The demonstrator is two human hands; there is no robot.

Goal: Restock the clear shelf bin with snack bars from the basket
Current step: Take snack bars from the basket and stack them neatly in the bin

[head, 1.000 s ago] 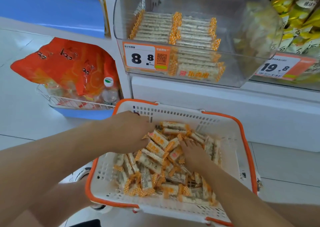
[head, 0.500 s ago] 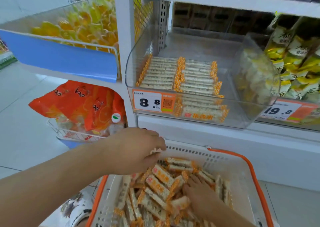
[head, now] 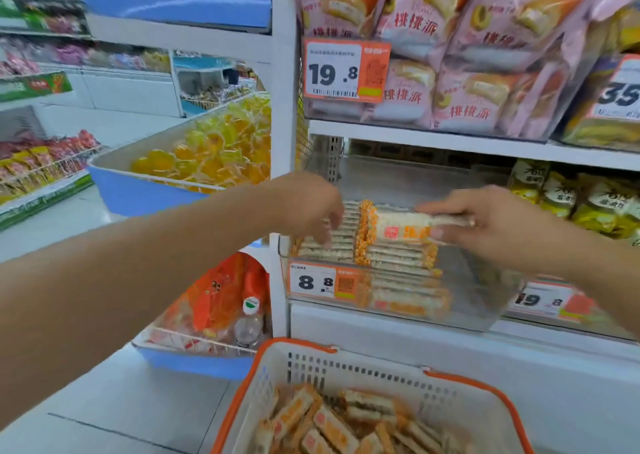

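The snack bar (head: 403, 227) at mid-frame is cream with orange-dotted ends and a red-and-orange label. The basket (head: 363, 377) at the bottom is white, rimmed orange (its bars match). Price tags (head: 346, 71) are orange-and-white; upper-right bags (head: 467, 55) are pink.

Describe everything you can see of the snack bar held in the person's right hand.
The long, flat snack bar in clear wrapping shows a pale, grainy filling, a red and orange printed label and an orange-dotted crimped end on its left. It lies roughly level over the clear plastic shelf bin, above the rows of like bars already stacked there. The right hand pinches its right end, hiding that end. The left hand appears not to touch it.
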